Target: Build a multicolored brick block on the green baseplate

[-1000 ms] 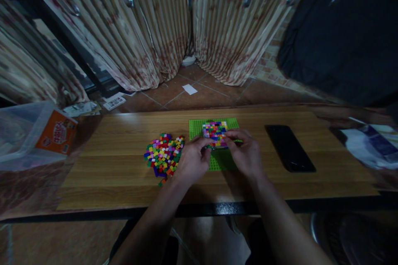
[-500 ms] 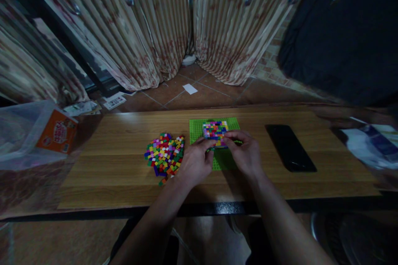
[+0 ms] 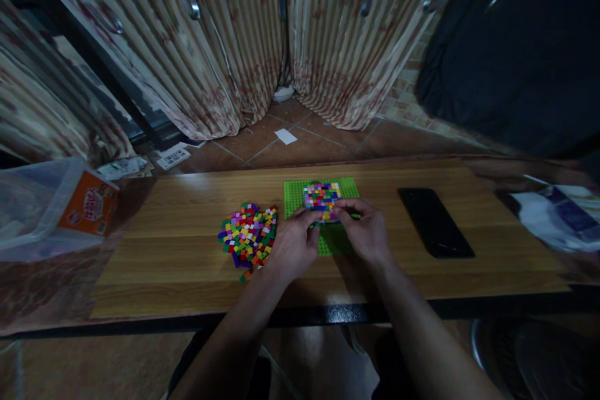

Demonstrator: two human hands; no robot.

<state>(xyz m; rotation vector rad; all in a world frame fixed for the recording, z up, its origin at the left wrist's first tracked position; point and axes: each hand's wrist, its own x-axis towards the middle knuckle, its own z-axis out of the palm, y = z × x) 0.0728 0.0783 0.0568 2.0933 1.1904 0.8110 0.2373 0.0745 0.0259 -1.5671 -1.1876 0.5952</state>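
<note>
A green studded baseplate (image 3: pixel 294 192) lies on the wooden table (image 3: pixel 178 212). A patch of small multicoloured bricks (image 3: pixel 321 195) covers its middle. My left hand (image 3: pixel 294 242) and my right hand (image 3: pixel 364 231) meet at the near edge of that patch, fingertips pinched together over the plate. What they pinch is too small to make out. A loose heap of coloured bricks (image 3: pixel 247 235) lies just left of my left hand.
A black phone (image 3: pixel 435 222) lies flat to the right of the plate. A clear plastic bag with an orange label (image 3: pixel 56 207) sits at the table's left end. A white and blue wrapper (image 3: pixel 557 219) lies at the far right. Striped curtains hang behind.
Both hands have drawn closer together at the near edge of the brick patch. My left hand moved right and slightly forward.
</note>
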